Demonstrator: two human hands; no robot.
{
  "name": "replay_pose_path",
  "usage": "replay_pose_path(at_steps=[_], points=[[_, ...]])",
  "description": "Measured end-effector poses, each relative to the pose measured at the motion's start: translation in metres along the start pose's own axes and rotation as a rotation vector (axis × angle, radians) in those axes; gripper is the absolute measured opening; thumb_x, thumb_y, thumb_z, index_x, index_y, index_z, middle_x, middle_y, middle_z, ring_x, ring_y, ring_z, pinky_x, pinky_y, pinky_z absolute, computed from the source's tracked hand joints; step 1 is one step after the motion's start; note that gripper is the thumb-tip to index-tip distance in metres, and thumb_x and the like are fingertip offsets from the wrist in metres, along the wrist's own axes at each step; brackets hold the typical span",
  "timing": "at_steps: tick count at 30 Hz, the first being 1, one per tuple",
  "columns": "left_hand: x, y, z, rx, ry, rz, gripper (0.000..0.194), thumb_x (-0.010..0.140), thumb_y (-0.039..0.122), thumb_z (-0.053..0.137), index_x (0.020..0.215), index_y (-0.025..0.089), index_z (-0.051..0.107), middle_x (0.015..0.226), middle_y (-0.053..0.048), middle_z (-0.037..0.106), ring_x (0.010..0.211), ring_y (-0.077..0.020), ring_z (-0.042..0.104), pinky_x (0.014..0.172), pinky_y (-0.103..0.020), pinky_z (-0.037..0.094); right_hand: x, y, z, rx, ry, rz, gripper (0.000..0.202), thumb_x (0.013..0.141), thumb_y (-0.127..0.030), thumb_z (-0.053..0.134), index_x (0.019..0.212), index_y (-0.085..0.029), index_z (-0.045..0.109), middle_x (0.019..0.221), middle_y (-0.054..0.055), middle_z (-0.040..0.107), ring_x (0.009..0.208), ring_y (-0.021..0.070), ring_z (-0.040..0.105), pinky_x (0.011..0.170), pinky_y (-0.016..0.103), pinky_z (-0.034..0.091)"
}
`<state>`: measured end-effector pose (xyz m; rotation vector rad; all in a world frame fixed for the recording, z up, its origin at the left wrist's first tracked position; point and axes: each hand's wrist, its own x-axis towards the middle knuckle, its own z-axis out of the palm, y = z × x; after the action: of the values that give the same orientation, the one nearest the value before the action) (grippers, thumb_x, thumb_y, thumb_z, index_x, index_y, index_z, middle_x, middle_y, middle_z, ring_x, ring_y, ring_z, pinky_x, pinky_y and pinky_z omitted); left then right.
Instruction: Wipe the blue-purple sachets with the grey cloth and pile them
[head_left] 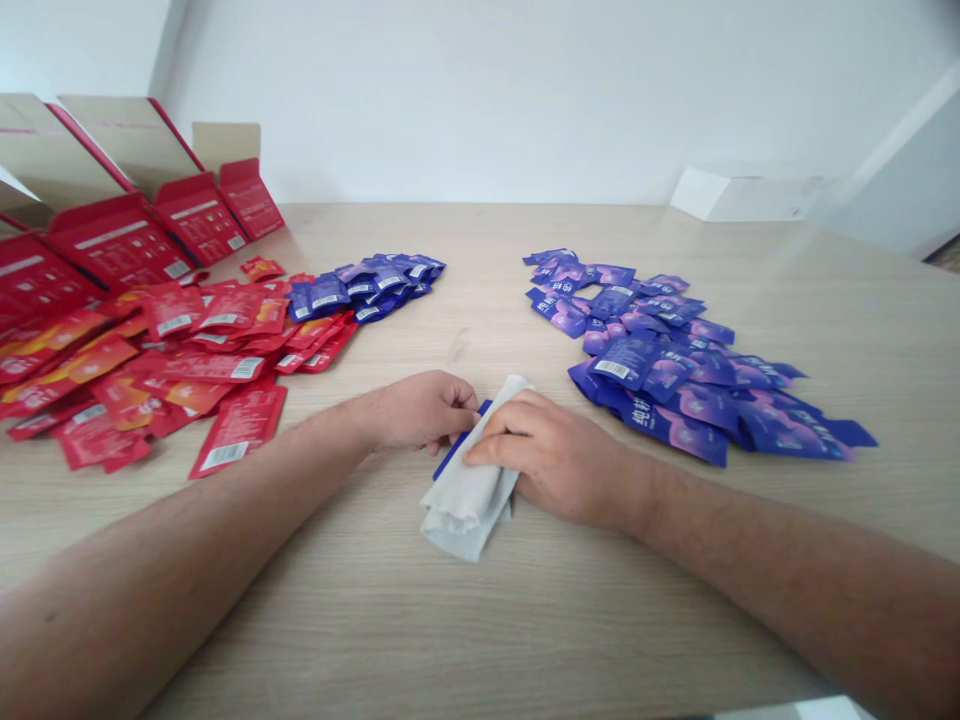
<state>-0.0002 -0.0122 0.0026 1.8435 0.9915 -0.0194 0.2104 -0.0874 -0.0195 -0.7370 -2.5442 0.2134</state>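
My right hand [551, 455] is closed on a folded white cloth [465, 495], with the thumb and fingers pinching its upper part. Under the cloth's left side shows the edge of a blue sachet [452, 455], mostly covered by the cloth. Closed fingers of my left hand [424, 412] pinch the far left edge of that sachet, just above the table. Right of my hands lies a spread pile of blue and purple sachets [697, 380]. Beyond my left hand is a smaller heap of blue sachets [367, 285], barcode sides up.
Many red sachets [187, 350] are heaped at the left. Behind them stand several open red boxes [112, 245] with raised flaps. A white box [750, 197] lies at the back right against the wall. The wooden table [420, 630] spans the view.
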Motion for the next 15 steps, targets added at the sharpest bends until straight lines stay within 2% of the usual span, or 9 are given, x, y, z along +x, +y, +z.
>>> replay_pose_path(at_steps=[4, 9, 15], points=[[-0.0003, 0.0007, 0.0003, -0.006, 0.011, -0.024, 0.016, 0.083, 0.034, 0.054, 0.082, 0.019, 0.06, 0.059, 0.005, 0.057, 0.043, -0.0079, 0.049, 0.037, -0.018, 0.032, -0.0005, 0.004, -0.0011, -0.012, 0.054, 0.095, 0.039, 0.08, -0.001, 0.059, 0.115, -0.019, 0.067, 0.107, 0.008, 0.065, 0.104, 0.0227, 0.055, 0.094, 0.04, 0.046], [-0.0004, 0.0001, 0.0, 0.009, 0.0, -0.008, 0.014, 0.082, 0.031, 0.053, 0.079, 0.019, 0.059, 0.057, 0.006, 0.055, 0.043, -0.0078, 0.049, 0.037, -0.018, 0.035, 0.0002, 0.0002, -0.0016, -0.001, -0.01, 0.001, 0.034, 0.084, -0.007, 0.06, 0.115, -0.017, 0.067, 0.109, 0.009, 0.064, 0.107, 0.0232, 0.054, 0.098, 0.041, 0.045], [0.0006, -0.0013, 0.0001, 0.001, 0.007, -0.022, 0.017, 0.083, 0.035, 0.053, 0.083, 0.019, 0.06, 0.06, 0.004, 0.058, 0.043, -0.008, 0.049, 0.037, -0.018, 0.032, -0.0005, 0.0037, -0.0008, -0.014, 0.042, 0.09, 0.037, 0.082, -0.003, 0.059, 0.114, -0.018, 0.067, 0.107, 0.008, 0.065, 0.103, 0.0228, 0.055, 0.094, 0.041, 0.046]])
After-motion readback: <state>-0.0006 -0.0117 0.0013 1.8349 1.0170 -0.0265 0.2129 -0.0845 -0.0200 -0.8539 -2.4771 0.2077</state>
